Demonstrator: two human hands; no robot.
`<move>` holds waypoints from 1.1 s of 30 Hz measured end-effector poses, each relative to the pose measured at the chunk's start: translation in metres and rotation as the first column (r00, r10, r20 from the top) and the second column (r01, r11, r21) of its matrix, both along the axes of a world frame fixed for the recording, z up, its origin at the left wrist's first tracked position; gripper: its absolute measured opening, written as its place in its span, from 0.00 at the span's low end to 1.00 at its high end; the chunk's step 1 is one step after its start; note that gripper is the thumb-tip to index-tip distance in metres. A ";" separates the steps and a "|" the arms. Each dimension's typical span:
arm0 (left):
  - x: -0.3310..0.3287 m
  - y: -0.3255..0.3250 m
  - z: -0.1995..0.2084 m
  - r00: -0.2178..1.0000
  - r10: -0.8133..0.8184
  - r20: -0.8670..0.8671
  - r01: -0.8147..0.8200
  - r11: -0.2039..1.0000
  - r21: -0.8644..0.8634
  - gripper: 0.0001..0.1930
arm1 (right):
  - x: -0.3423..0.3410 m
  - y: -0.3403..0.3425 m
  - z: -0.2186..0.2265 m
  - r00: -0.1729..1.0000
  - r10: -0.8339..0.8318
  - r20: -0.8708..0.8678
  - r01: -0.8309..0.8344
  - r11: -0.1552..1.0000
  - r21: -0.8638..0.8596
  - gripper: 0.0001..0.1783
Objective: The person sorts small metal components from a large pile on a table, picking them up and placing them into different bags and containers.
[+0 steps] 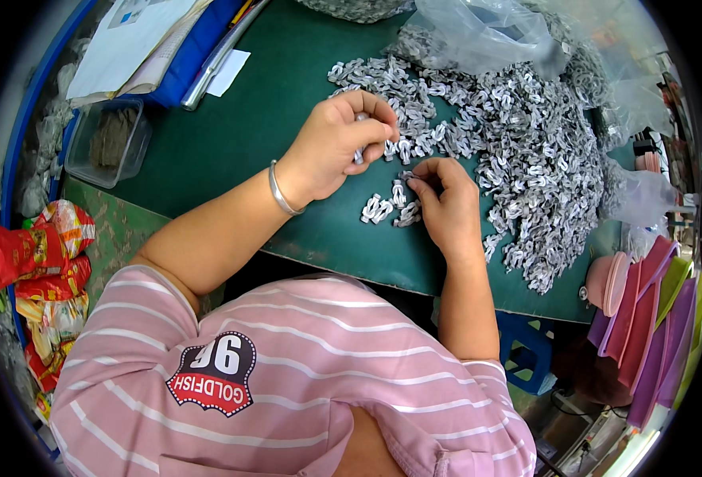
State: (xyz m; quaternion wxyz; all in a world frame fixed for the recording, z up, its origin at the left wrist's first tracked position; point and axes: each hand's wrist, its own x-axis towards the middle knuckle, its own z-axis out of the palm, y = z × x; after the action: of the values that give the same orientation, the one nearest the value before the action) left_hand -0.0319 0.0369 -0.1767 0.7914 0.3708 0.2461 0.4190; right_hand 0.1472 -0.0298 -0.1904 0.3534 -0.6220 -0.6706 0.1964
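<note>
Left hand curls its fingers around what looks like one small grey clip, mostly hidden in the fist. Right hand pinches another clip at its fingertips, just above a few loose clips on the green table, the big clip pile beyond.

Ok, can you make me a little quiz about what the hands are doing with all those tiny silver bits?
1. True or false: the left hand is closed around some small metal pieces.
2. What is the right hand touching? A) the clear plastic tub B) a small group of pieces set apart from the big pile C) the papers
3. What colour is the table mat under the pieces?

Key: 1. True, its grip is curled shut and pieces peek out by the fingers. 2. B, its fingertips rest on the little group near the mat's front edge. 3. Dark green.
</note>
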 end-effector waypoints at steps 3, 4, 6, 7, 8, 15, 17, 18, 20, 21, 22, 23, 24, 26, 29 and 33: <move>0.008 -0.008 0.006 0.871 0.213 -0.443 -0.037 0.927 0.373 0.07 | 0.002 0.000 0.001 0.971 0.014 -0.239 -0.007 1.000 0.029 0.06; 0.011 -0.006 0.000 0.852 0.332 -0.405 -0.019 0.792 0.610 0.08 | 0.004 0.000 0.001 0.918 0.069 -0.389 -0.029 0.994 0.106 0.05; 0.011 -0.011 -0.001 0.837 0.271 -0.476 0.082 0.798 0.597 0.09 | 0.004 -0.001 0.003 0.844 0.094 -0.527 -0.041 0.993 0.112 0.05; 0.012 -0.012 -0.003 0.849 0.250 -0.466 0.107 0.782 0.614 0.09 | 0.003 -0.001 0.003 0.749 0.115 -0.653 -0.052 0.992 0.115 0.04; 0.012 -0.013 -0.003 0.850 0.251 -0.462 0.103 0.782 0.615 0.09 | 0.004 -0.001 0.002 0.728 0.149 -0.669 -0.076 0.988 0.137 0.04; 0.012 -0.019 0.004 0.852 0.221 -0.474 0.140 0.777 0.613 0.08 | -0.002 -0.002 0.003 0.883 0.158 -0.442 -0.031 0.959 0.282 0.07; 0.012 -0.020 0.004 0.846 0.236 -0.479 0.126 0.782 0.610 0.07 | -0.004 -0.004 0.007 0.962 0.116 -0.248 -0.021 0.934 0.357 0.09; 0.012 -0.020 0.006 0.861 0.175 -0.477 0.104 0.858 0.503 0.07 | -0.003 -0.004 0.008 0.962 0.119 -0.244 -0.022 0.931 0.365 0.09; 0.012 -0.018 0.007 0.877 0.120 -0.464 0.083 0.915 0.394 0.07 | -0.001 -0.005 0.006 0.913 0.124 -0.389 0.017 0.940 0.340 0.09; 0.012 -0.017 0.003 0.896 0.081 -0.436 0.089 0.930 0.356 0.09 | -0.001 -0.005 0.006 0.914 0.125 -0.387 0.018 0.938 0.346 0.09; 0.012 -0.016 0.001 0.913 0.043 -0.405 0.097 0.943 0.318 0.10 | -0.002 -0.005 0.006 0.880 0.146 -0.453 0.028 0.934 0.356 0.09; 0.012 -0.015 0.001 0.914 0.044 -0.403 0.098 0.941 0.325 0.10 | -0.004 -0.005 0.006 0.840 0.168 -0.515 0.038 0.931 0.364 0.09; 0.013 -0.015 0.000 0.940 -0.030 -0.341 0.116 0.965 0.234 0.11 | -0.007 -0.007 0.004 0.762 0.173 -0.624 0.062 0.940 0.336 0.11; 0.014 -0.015 0.000 0.958 -0.101 -0.269 0.143 0.979 0.143 0.11 | -0.008 -0.007 0.004 0.791 0.179 -0.585 0.059 0.929 0.364 0.13; 0.014 -0.014 0.002 0.967 -0.152 -0.204 0.157 0.988 0.009 0.10 | -0.011 -0.007 0.003 0.826 0.193 -0.530 0.050 0.911 0.409 0.17; 0.010 -0.009 -0.003 0.955 -0.293 -0.048 0.280 0.943 -0.181 0.10 | -0.013 -0.006 0.003 0.800 0.241 -0.549 0.031 0.898 0.439 0.18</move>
State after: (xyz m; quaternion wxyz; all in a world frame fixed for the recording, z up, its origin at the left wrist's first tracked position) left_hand -0.0214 0.0284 -0.1794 0.8633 0.3482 0.2541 0.2624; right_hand 0.1339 -0.0360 -0.1879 0.6594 -0.3978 -0.5876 0.2484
